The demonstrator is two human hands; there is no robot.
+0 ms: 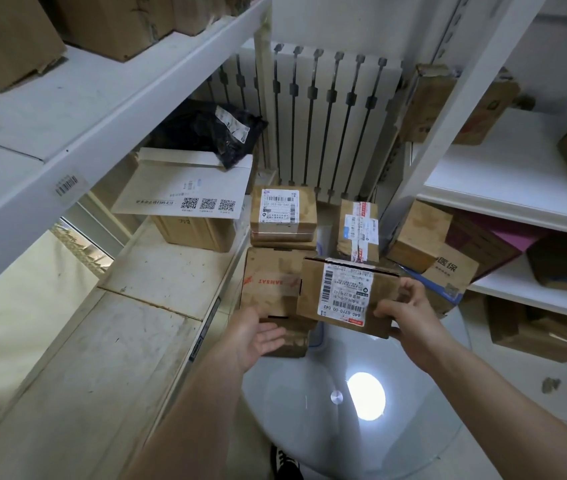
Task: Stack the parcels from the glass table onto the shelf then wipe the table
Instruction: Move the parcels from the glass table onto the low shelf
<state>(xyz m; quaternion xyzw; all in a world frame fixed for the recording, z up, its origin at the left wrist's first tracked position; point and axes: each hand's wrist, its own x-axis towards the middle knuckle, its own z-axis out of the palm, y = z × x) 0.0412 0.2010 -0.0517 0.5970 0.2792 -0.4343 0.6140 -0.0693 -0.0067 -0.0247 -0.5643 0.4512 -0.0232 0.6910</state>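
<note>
Right hand point(410, 317): grips the right end of the small parcel point(344, 292), thumb on the near side and fingers curled over the far edge.
Left hand point(257, 336): released, palm up, fingers straight, holding nothing; its fingertips lie at the near bottom edge of the red-printed box point(268, 282), and I cannot tell whether they touch it.
Small parcel: lifted over the far rim of the glass table point(309, 410), between the two hands, overlapping the red-printed box.
Orientation: long axis runs from the left hand across to the right hand; the white label faces up, tilted toward the person.
Beyond the hands: a labelled box point(283, 213) and a taped box point(358, 230) stand in front of a ribbed radiator point(327, 116).
Left of the left hand: the scuffed, pale left shelf point(129, 341); farther along it a flat carton point(185, 192) printed with square codes, a crumpled black bag point(212, 133) on top.
Right of the right hand: the white right shelf point(517, 181), crowded with brown boxes point(424, 237).
Materials: creased brown cardboard, glossy tape, and a round, smooth tabletop reflecting a lamp.
</note>
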